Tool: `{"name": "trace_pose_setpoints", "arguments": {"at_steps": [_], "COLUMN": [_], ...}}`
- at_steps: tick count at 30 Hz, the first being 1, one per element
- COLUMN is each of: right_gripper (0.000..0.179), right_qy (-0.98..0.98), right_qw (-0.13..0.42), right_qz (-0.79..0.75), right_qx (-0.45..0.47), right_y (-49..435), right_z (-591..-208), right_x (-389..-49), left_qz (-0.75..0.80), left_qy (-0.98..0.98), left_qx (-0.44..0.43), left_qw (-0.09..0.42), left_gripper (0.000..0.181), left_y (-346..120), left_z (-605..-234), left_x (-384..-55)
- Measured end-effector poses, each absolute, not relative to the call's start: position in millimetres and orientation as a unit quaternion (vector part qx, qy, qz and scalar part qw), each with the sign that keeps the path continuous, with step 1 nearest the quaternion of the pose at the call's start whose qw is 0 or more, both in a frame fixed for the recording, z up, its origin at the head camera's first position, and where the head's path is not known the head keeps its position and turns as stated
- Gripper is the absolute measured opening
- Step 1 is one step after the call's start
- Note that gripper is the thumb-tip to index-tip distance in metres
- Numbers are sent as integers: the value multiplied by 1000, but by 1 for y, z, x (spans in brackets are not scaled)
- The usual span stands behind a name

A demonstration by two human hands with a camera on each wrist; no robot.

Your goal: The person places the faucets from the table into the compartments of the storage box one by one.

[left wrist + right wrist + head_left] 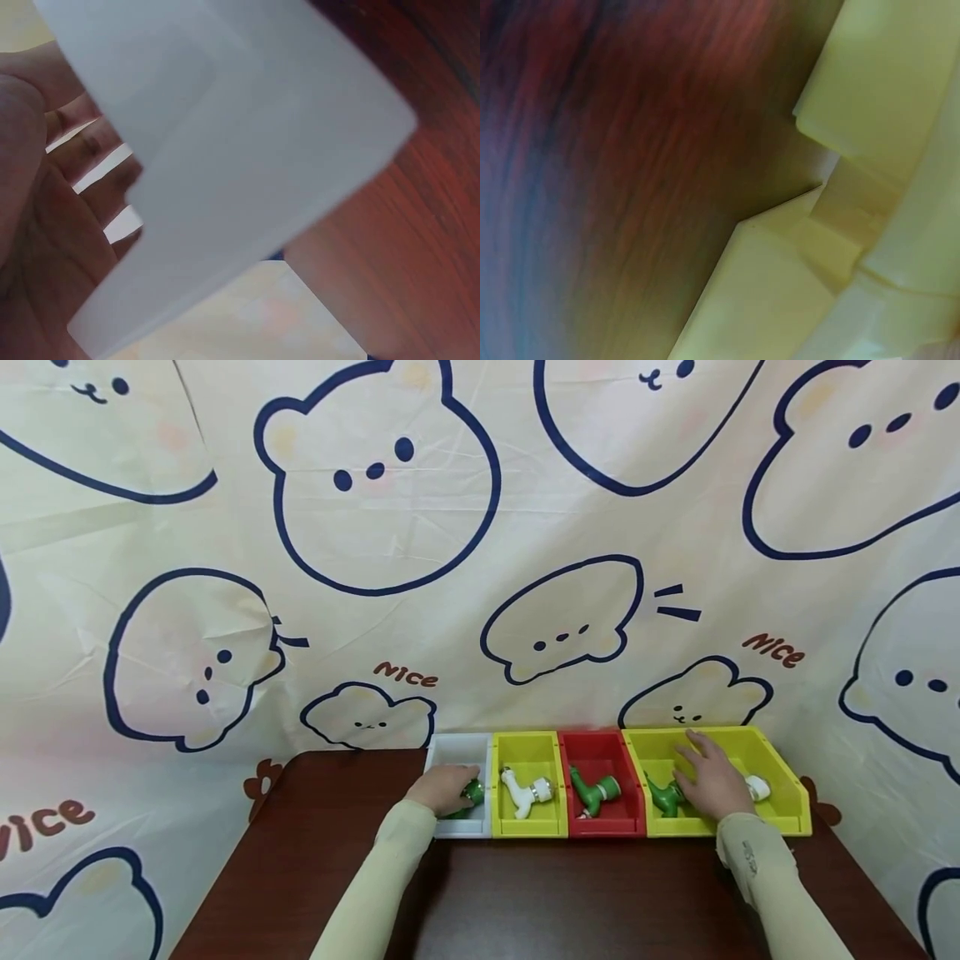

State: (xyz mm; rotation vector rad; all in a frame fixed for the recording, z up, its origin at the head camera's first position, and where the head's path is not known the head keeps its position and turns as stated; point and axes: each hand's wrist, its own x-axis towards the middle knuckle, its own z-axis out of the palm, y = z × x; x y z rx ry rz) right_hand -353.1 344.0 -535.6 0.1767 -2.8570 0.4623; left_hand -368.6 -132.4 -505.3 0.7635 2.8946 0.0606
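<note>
In the head view, my left hand [444,788] reaches down into the grey-white bin [459,745], over a green tap [474,792] that it partly covers. The left wrist view shows this hand [71,161] with its fingers apart behind the bin's pale wall [247,157], which hides the fingertips. My right hand [712,777] is over the wide yellow bin [783,810], fingers spread. A green tap [665,797] lies by its left side and a white tap [757,787] pokes out at its right. In the right wrist view, yellow bin walls [765,292] hide the hand.
Between the hands stand a narrow yellow bin [531,828] with a white tap [525,793] and a red bin [607,827] with a green tap [594,792]. The bins adjoin in a row on a dark wooden table [570,902]. Behind hangs a bear-printed cloth [465,627].
</note>
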Motion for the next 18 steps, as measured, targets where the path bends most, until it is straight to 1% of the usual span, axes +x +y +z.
{"name": "trace_pose_setpoints", "arguments": {"at_steps": [12, 18], "right_gripper": [52, 52], "right_qy": [-978, -980], "right_qw": [120, 110], "right_qz": [160, 159], "right_qx": [57, 56], "right_y": [342, 345], "right_z": [-535, -534], "right_x": [-353, -355], "left_qz": [29, 62], "left_qy": [964, 965], "left_qx": [262, 253], "left_qw": [32, 32], "left_gripper": [23, 50], "left_y": [-134, -136], "left_z": [-507, -505], "left_x": [-363, -358]}}
